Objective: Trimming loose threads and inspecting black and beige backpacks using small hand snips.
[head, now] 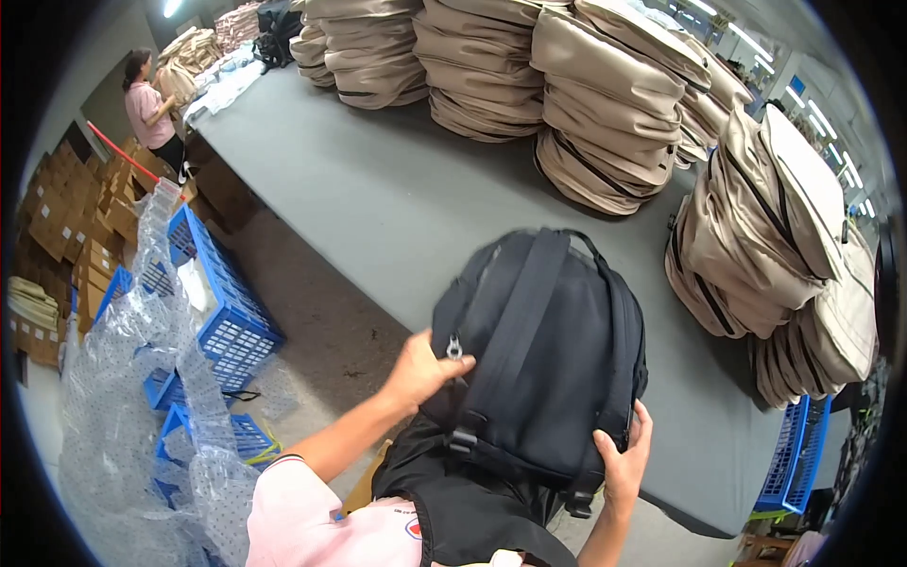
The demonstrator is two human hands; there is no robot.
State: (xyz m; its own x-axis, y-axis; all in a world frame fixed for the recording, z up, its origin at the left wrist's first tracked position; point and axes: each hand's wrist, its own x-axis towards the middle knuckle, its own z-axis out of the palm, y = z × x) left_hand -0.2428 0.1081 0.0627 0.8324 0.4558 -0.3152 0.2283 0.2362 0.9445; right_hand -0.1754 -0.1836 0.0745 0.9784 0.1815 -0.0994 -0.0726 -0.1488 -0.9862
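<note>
A black backpack [545,354] lies at the near edge of the grey table [340,184], its two shoulder straps and top handle facing up. My left hand [425,368] grips its left side, thumb on top near a metal zipper pull [454,346]. On the lower right side, my right hand [623,450] holds the edge by a strap's end, thumb on the strap side. The fingertips of my left hand are hidden behind the bag. Strap buckles hang at the bag's bottom edge, above my black apron [482,528].
Tall stacks of beige bags [609,113] line the table's far side, with another pile [758,241] at right. Blue plastic crates [237,333] and clear plastic wrap [127,397] stand at left. Cardboard boxes [64,205] and a person [150,113] are beyond.
</note>
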